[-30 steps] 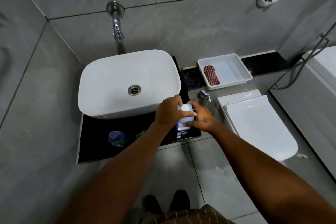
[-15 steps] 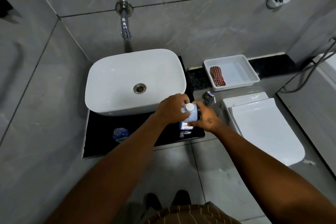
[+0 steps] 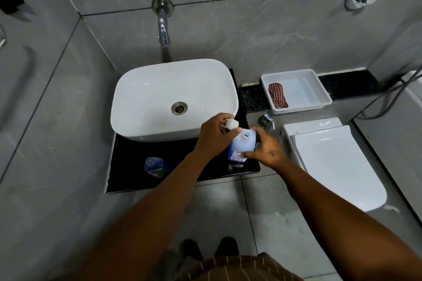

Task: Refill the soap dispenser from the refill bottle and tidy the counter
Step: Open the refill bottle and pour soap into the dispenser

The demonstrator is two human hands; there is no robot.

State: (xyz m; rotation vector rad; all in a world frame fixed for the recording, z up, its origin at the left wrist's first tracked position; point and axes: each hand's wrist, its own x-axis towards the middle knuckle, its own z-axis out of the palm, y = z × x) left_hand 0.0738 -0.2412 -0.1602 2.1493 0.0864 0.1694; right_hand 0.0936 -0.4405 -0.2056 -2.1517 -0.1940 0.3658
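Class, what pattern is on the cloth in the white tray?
Red-and-white checked cloth, clearest in the head view.

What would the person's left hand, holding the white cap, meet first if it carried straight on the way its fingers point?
The left hand points up and right across the counter. Probably the open neck of the blue bottle, just beside its fingertips; depth is unclear, so it might instead pass over it.

My blue bottle [image 3: 242, 145], its white cap [image 3: 232, 124], a white basin [image 3: 146, 98] on black counter [image 3: 127, 166]; red-checked cloth [image 3: 277, 94], upper right.
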